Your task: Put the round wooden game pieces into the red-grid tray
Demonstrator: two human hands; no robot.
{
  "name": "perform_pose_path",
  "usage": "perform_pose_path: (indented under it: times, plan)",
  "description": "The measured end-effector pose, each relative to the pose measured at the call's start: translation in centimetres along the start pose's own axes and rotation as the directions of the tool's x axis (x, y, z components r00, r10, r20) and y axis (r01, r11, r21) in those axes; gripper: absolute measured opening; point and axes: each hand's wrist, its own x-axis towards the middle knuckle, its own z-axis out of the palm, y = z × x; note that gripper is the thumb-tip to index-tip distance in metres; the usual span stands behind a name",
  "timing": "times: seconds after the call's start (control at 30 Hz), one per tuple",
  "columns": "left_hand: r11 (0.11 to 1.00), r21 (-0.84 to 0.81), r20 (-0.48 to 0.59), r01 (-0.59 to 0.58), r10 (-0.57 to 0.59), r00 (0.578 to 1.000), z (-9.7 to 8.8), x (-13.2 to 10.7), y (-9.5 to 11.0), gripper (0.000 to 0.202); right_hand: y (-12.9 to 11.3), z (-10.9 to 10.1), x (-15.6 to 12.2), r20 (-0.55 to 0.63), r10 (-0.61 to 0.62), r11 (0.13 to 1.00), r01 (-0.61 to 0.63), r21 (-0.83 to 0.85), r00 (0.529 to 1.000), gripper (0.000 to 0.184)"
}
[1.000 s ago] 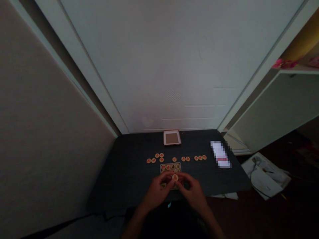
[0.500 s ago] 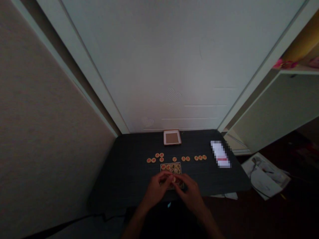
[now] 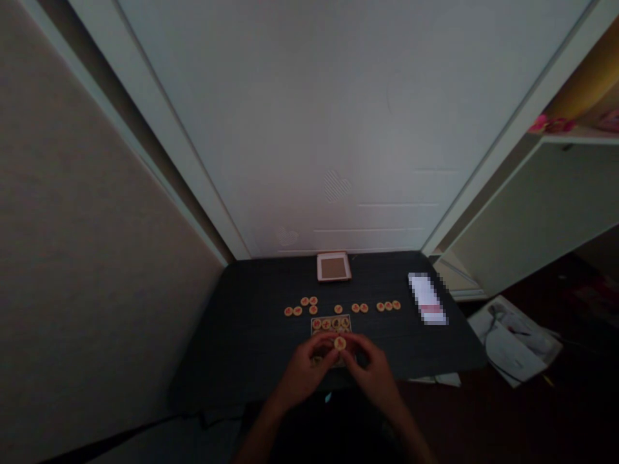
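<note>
A round wooden xiangqi piece (image 3: 340, 343) with a red character is pinched between the fingertips of my left hand (image 3: 305, 368) and my right hand (image 3: 371, 370). Both hands are closed on it, its marked face toward me. Beneath them lies an open box (image 3: 351, 322) of more pieces, marked in red or dark; my fingers hide its middle. Beyond the box, several red-marked pieces lie on the dark table: a cluster (image 3: 304, 301) to the left, a single piece (image 3: 338, 309), a pair (image 3: 360, 308) and a row of three (image 3: 389, 306) to the right.
An empty-looking box lid (image 3: 333, 252) lies at the table's back edge, by the white panel (image 3: 309, 129). Toward the right edge is a blurred-out phone-like object (image 3: 426, 298). On the floor to the right, papers (image 3: 522, 348) sit below the table (image 3: 232, 335).
The piece between my fingertips has turned so that its red-marked face now shows. My hands have stayed over the box, with fingers slightly shifted. The laid-out pieces have not moved.
</note>
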Motion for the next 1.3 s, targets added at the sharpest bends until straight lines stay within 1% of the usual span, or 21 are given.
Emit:
perform_pose_path:
  times: [0.23, 0.37, 0.57, 0.63, 0.77, 1.0, 1.13, 1.3]
  plan:
    - [0.999, 0.035, -0.018, 0.012, -0.011, 1.000, 0.0, 0.1, 0.0, 0.032, 0.4, 0.0, 0.0, 0.025, 0.067, 0.993, -0.069, 0.095, 0.997, 0.032]
    - [0.998, 0.069, -0.022, 0.014, -0.012, 1.000, 0.0, 0.2, 0.2, 0.030, 0.8, 0.2, 0.2, 0.001, 0.112, 0.986, -0.112, 0.124, 0.994, 0.032]
    - [0.986, 0.162, 0.021, -0.028, 0.025, 0.999, 0.2, 0.0, 0.7, 0.025, 1.7, 0.4, 0.3, -0.037, 0.177, 0.972, -0.169, 0.163, 0.984, 0.031]
    - [0.983, 0.183, 0.021, -0.026, 0.023, 1.000, 0.3, 0.0, 0.8, 0.025, 1.9, 0.3, 0.4, -0.045, 0.187, 0.971, -0.178, 0.157, 0.981, 0.033]
    - [0.980, 0.200, 0.006, -0.017, 0.017, 1.000, 0.5, 0.1, 0.6, 0.027, 2.1, 0.3, 0.4, -0.057, 0.195, 0.972, -0.185, 0.146, 0.979, 0.035]
    - [0.984, 0.178, -0.015, -0.019, 0.022, 1.000, 0.6, 0.2, 0.4, 0.028, 1.6, 0.3, 0.3, -0.047, 0.174, 0.972, -0.164, 0.166, 0.984, 0.038]
    - [0.989, 0.148, -0.033, -0.004, 0.009, 0.999, 0.5, 0.2, 0.5, 0.029, 1.3, 0.3, 0.4, -0.029, 0.165, 0.969, -0.156, 0.189, 0.986, 0.040]
    - [0.992, 0.125, -0.025, 0.007, -0.004, 1.000, 0.3, 0.2, 0.4, 0.030, 1.4, 0.6, 0.5, 0.004, 0.171, 0.965, -0.168, 0.203, 0.985, 0.039]
